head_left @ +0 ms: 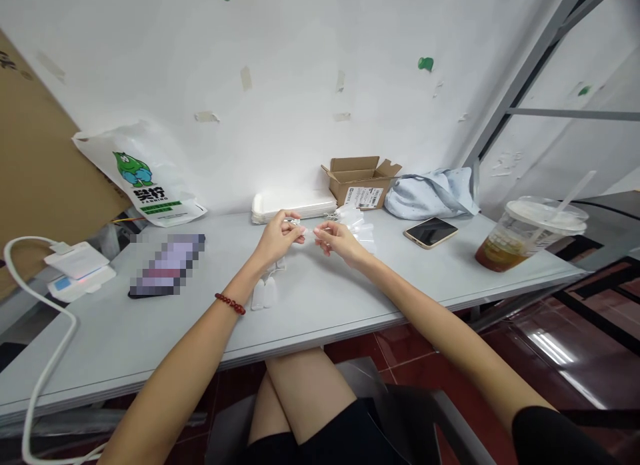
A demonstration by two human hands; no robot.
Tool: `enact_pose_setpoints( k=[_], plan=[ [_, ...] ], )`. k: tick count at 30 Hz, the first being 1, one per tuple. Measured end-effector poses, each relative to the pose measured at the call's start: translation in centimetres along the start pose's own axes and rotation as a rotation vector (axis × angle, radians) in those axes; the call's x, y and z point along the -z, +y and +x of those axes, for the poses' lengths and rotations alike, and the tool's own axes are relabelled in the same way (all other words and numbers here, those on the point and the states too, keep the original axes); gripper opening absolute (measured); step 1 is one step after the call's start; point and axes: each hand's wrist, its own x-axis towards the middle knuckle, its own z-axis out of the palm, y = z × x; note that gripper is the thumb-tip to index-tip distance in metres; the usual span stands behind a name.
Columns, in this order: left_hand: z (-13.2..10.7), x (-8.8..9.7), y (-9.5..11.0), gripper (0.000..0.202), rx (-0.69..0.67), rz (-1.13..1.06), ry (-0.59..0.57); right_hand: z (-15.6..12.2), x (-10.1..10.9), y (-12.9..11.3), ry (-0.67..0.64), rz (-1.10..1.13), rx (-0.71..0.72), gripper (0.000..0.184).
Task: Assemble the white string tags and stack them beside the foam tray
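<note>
My left hand [279,235] and my right hand [336,240] meet above the middle of the grey table [350,298]. Both pinch a small white plastic piece [307,231] between their fingertips; its exact shape is too small to make out. A red bead bracelet [231,303] circles my left wrist. Two small white capsule-shaped parts [264,293] lie on the table just under my left forearm. More clear and white small parts [361,225] are piled behind my right hand.
A stack of white trays [293,205] and an open cardboard box [361,181] stand at the back. A phone [431,232], an iced drink cup [529,233], light-blue cloth [434,193], a printed bag [143,175], a blurred dark item [167,266], and a white charger with cable [75,268] surround them.
</note>
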Motion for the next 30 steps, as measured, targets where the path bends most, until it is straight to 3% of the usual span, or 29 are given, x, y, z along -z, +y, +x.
enact_pose_setpoints(
  k=[7,14,18,24,30],
  plan=[
    [0.0,-0.7,-0.8,0.029,-0.204,0.107,0.031,0.5,0.3,0.4,0.014,0.117,-0.021,0.046],
    [-0.1,-0.4,0.1,0.026,-0.023,0.005,-0.019,0.5,0.1,0.3,0.008,0.036,0.114,0.043],
    [-0.5,-0.3,0.7,0.031,-0.086,0.008,-0.052,0.4,0.1,0.3,-0.005,0.028,0.115,0.043],
    [-0.6,-0.6,0.7,0.03,-0.19,0.136,-0.054,0.2,0.3,0.0,-0.001,0.098,0.008,0.044],
    [-0.3,-0.5,0.5,0.034,-0.076,0.036,-0.044,0.0,0.2,-0.3,-0.003,0.124,0.011,0.043]
  ],
)
